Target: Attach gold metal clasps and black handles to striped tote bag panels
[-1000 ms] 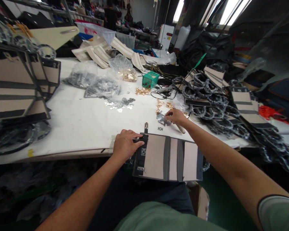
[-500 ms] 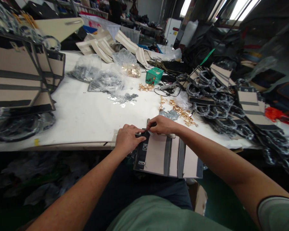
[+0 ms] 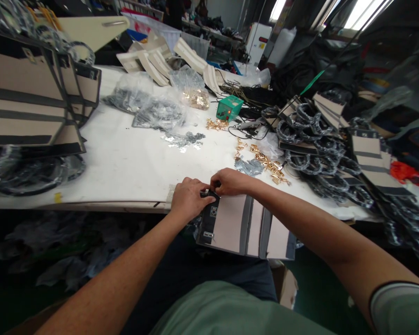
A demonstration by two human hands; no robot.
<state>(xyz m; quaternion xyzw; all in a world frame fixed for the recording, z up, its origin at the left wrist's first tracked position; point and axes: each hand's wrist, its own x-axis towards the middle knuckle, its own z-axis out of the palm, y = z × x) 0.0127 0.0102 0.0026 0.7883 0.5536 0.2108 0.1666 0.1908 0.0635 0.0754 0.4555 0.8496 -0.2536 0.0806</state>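
Note:
A beige panel with dark strips lies across the table's front edge and over my lap. Its dark left end carries two small metal fittings. My left hand grips the panel's far left corner between thumb and fingers. Close beside it, my right hand is pinched at the same corner; whatever its fingertips hold is hidden. Beyond my right hand lie flat grey metal pieces and scattered gold-coloured fittings.
Stacked panels with wrapped handles stand at the left and right. A green box with a red light sits mid-table, near plastic bags of metal parts. A wire with a green tag slants above.
The camera view has shifted slightly, moving the table's contents rightward. My right fingers have curled in closer at the corner, while my left hand keeps its grip.

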